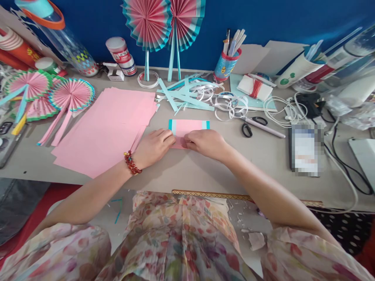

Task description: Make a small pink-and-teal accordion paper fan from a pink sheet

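Both the left hand [158, 144] and the right hand [206, 144] are closed narrowly on a small pink paper [189, 125], its left and right ends banded in pale blue and teal. The paper is placed about midway between the front and back edges of the table [164, 171]. It is held by curled fingers along its near side; how the thumbs are set beneath cannot be made out. A beaded bracelet [132, 163] is worn on the left wrist.

Just beside the left hand, toward the table's left end, pink sheets [96, 128] are spread in an uneven pile. Beyond these, near the back left corner, finished round fans [72, 93] are heaped together. Behind the paper, toward the back edge, cut paper strips [168, 95] are tangled in a loose mound. To the right of that mound, scissors [250, 128] are crossed by a pale pen [269, 129].

Along the back edge, two tall fans [146, 23] are stood against a blue wall [99, 19], and a pencil cup [224, 68] is filled with upright tools. Toward the right end, a phone [306, 152] is laid flat, its screen blurred.
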Action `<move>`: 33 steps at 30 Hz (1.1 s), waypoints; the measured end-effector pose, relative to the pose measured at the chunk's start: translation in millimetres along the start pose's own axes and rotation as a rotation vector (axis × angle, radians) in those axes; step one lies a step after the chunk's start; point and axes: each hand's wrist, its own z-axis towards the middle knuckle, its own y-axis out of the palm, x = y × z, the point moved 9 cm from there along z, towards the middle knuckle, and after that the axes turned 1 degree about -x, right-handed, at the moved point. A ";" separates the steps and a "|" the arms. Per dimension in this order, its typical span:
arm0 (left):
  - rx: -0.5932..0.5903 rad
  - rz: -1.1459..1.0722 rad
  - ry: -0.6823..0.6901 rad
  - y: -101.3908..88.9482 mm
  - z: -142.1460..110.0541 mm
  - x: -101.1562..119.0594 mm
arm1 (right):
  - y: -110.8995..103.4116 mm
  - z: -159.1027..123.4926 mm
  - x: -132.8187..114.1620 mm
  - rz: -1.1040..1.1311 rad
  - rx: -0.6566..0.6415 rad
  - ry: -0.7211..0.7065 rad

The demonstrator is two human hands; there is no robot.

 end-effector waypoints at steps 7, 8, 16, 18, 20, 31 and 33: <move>0.022 0.030 0.214 0.1 -3.2 19.3 | -1.6 -0.9 2.1 0.016 0.005 -0.020; 0.020 0.018 0.216 -0.3 -3.5 19.4 | -3.4 -2.7 2.7 0.033 0.008 -0.030; -0.035 -0.044 0.226 -1.6 -0.1 23.0 | -6.9 -31.2 34.6 0.153 0.009 0.019; -0.027 -0.032 0.229 -2.0 0.8 24.3 | -5.2 -34.9 41.0 0.180 0.022 0.027; -0.027 -0.019 0.228 -1.8 1.6 25.3 | -3.4 -36.0 44.4 0.201 0.025 0.033; -0.038 -0.020 0.219 0.7 1.8 24.7 | -5.8 -33.0 36.2 0.187 0.006 -0.022; -0.035 -0.016 0.220 0.4 1.9 24.9 | -4.9 -33.0 35.3 0.172 0.007 -0.025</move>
